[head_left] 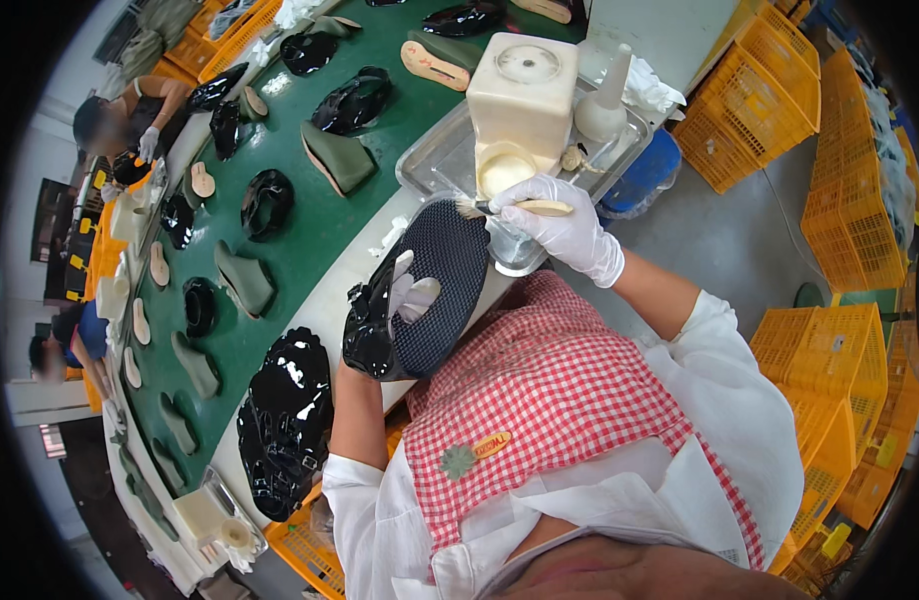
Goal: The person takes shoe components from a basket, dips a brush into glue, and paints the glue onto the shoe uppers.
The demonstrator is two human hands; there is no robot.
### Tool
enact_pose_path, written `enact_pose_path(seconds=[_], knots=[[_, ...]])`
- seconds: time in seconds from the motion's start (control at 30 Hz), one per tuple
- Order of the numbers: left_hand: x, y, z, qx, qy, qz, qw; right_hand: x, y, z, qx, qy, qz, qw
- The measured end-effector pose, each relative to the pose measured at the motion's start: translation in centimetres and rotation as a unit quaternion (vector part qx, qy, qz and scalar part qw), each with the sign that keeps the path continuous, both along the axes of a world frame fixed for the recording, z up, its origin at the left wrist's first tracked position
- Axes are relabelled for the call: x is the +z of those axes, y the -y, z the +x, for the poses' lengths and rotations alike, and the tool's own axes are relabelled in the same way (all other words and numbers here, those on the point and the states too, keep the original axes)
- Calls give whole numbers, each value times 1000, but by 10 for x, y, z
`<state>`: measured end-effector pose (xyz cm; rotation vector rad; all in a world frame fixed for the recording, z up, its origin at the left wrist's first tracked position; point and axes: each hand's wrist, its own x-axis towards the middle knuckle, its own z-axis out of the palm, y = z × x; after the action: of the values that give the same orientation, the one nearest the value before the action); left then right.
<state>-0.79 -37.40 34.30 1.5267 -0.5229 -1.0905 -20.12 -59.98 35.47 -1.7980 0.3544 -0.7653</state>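
My left hand, in a white glove, is closed around a glossy black shoe upper. Its dark textured face is turned up, and part of the hand is hidden by the piece. In my gloved right hand is a brush with a pale handle, its bristles at the upper's far edge. Just beyond that hand stands a cream glue container with a round, open spout holding pale liquid. It rests on a metal tray.
A white squeeze bottle shares the tray. Several black uppers lie at my left. Shoe lasts and other pieces cover the green conveyor belt. Orange crates stand at the right. Co-workers are across the belt.
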Motion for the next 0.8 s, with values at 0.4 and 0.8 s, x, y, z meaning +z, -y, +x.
enact_pose_path(seconds=[0.4, 0.8], knots=[[-17, 3, 3, 85, 4, -91, 992, -2, -17, -18, 38, -85, 141, 986], [-25, 11, 4, 131, -20, -156, 979, -5, -12, 7, -14, 49, 36, 998]])
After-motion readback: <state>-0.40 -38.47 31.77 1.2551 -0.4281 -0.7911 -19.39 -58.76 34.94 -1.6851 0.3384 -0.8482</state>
